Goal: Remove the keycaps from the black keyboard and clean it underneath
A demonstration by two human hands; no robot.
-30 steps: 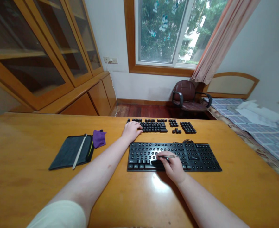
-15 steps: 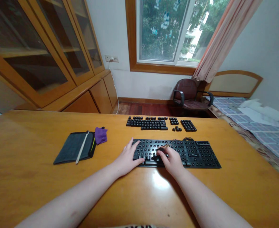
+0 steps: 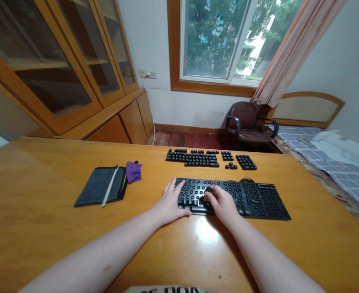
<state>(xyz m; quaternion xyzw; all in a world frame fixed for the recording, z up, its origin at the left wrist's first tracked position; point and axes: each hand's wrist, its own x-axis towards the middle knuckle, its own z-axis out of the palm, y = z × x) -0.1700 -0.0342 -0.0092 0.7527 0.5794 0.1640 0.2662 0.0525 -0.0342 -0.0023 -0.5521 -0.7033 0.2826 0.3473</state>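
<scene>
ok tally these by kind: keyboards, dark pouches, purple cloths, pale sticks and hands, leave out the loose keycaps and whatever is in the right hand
Keyboard: 1
Dark pouch: 1
Purple cloth: 1
Pale stick: 1
Hands: 2 (left hand, right hand)
Total: 6

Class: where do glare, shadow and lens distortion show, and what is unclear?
Head view: glare on the desk in front of the keyboard; head view: a shadow beside the right forearm; head view: the cabinet leans steeply, suggesting wide-lens distortion; head view: the small dark object in the right hand is indistinct.
</scene>
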